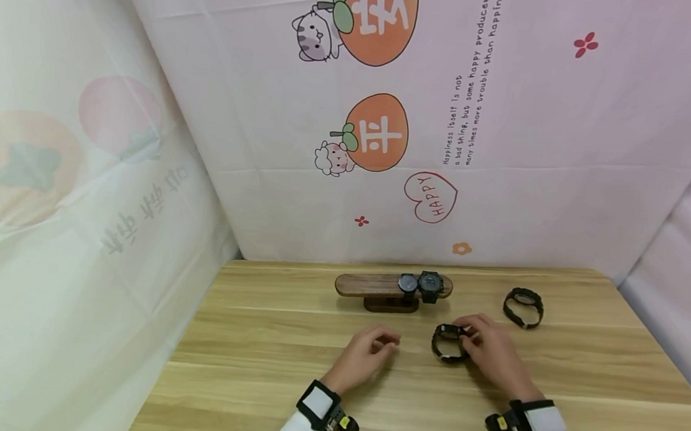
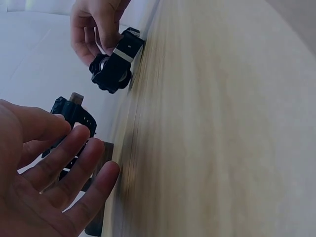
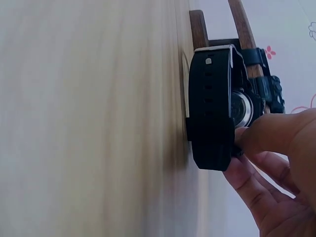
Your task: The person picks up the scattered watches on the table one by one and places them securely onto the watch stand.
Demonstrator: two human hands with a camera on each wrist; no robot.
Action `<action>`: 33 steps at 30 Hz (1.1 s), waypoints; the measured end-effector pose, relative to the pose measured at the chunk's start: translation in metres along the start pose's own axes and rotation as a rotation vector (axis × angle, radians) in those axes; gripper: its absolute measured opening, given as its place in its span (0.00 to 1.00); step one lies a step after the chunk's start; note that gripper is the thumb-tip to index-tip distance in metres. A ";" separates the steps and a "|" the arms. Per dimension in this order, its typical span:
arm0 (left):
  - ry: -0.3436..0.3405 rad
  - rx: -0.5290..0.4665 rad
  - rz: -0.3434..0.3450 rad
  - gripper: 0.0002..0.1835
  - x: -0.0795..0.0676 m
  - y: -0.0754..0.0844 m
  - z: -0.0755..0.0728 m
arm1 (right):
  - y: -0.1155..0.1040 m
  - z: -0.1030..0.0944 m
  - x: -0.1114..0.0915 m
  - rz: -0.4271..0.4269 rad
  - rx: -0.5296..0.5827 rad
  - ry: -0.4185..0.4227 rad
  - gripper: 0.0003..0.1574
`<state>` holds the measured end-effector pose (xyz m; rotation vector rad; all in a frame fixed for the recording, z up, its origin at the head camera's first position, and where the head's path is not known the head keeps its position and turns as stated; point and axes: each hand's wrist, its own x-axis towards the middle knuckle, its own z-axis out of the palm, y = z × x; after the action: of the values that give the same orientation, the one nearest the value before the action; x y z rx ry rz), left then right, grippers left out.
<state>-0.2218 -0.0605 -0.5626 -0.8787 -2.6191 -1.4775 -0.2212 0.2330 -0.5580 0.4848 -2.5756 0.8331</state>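
Observation:
My right hand (image 1: 495,356) pinches a black wristwatch (image 1: 439,353) by one side, its buckled strap forming a loop. Close up in the right wrist view, the strap (image 3: 210,98) faces the camera and the round metal case back (image 3: 241,108) shows inside the loop. My left hand (image 1: 365,356) is held to the left of that watch, fingers loosely bent, with nothing in it. Behind both hands stands a dark wooden watch holder (image 1: 367,285), with two black watches on its right part, a smaller one (image 1: 408,283) and a larger one (image 1: 431,284).
Another black watch (image 1: 523,308) lies at the back right of the wooden table (image 1: 249,357). A printed white cloth (image 1: 296,218) hangs behind the table's back edge, and more white cloth (image 1: 30,272) hangs at the left side.

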 end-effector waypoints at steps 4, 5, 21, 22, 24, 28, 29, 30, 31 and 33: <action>0.010 -0.011 0.001 0.13 0.003 0.002 0.003 | -0.007 0.003 0.002 -0.018 0.018 0.002 0.21; 0.012 -0.011 0.002 0.13 0.004 0.003 0.003 | -0.008 0.004 0.003 -0.022 0.025 0.001 0.21; 0.049 -0.050 -0.034 0.16 0.010 0.005 0.016 | -0.029 0.018 0.006 -0.108 0.132 0.016 0.24; 0.051 -0.053 -0.040 0.17 0.010 0.006 0.016 | -0.031 0.018 0.006 -0.116 0.139 0.018 0.24; 0.053 -0.058 -0.051 0.18 0.011 0.006 0.016 | -0.033 0.019 0.006 -0.129 0.148 0.019 0.25; 0.055 -0.072 -0.059 0.20 0.013 0.007 0.017 | -0.037 0.021 0.007 -0.152 0.171 0.012 0.25; 0.053 -0.079 -0.064 0.21 0.013 0.008 0.017 | -0.038 0.022 0.007 -0.154 0.174 0.010 0.25; 0.051 -0.084 -0.066 0.22 0.014 0.008 0.018 | -0.039 0.022 0.007 -0.158 0.177 0.009 0.25; 0.051 -0.093 -0.067 0.22 0.014 0.007 0.018 | -0.040 0.023 0.007 -0.161 0.178 0.008 0.25; 0.045 -0.103 -0.076 0.24 0.014 0.007 0.019 | -0.041 0.023 0.007 -0.166 0.183 0.009 0.24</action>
<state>-0.2253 -0.0364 -0.5635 -0.7505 -2.5926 -1.6436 -0.2157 0.1860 -0.5524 0.7351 -2.4224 1.0127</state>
